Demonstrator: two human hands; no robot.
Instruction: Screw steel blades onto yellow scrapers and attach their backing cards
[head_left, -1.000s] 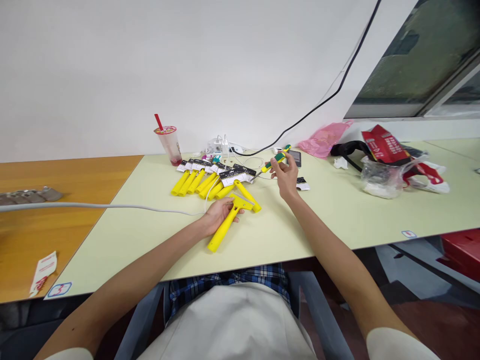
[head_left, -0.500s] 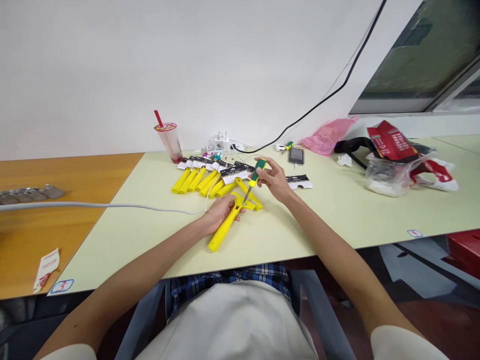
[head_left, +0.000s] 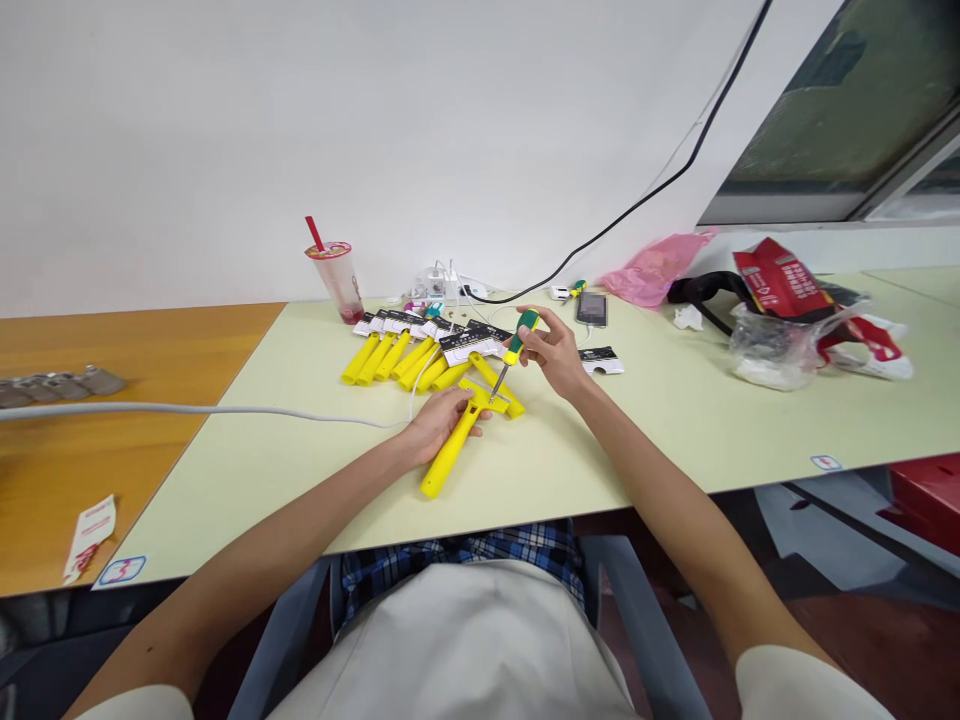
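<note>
My left hand is closed around the head end of a yellow plastic scraper, whose handle slants toward the table's front edge. In my right hand is a screwdriver with a green and yellow handle, gripped by the fingers. Its metal tip points down and meets the scraper's head. Another yellow scraper lies just behind, partly covered. Several yellow scrapers with black-and-white cards on their heads lie in a row further back.
A cup with a red straw stands behind the row, near a power strip with cables. A phone, a loose card, a pink bag and a clear plastic bag lie to the right. A white cable crosses the left side.
The screwdriver and my right hand have shifted slightly right and up, with the tip still at the scraper's head. The scraper's handle end has moved a little right.
</note>
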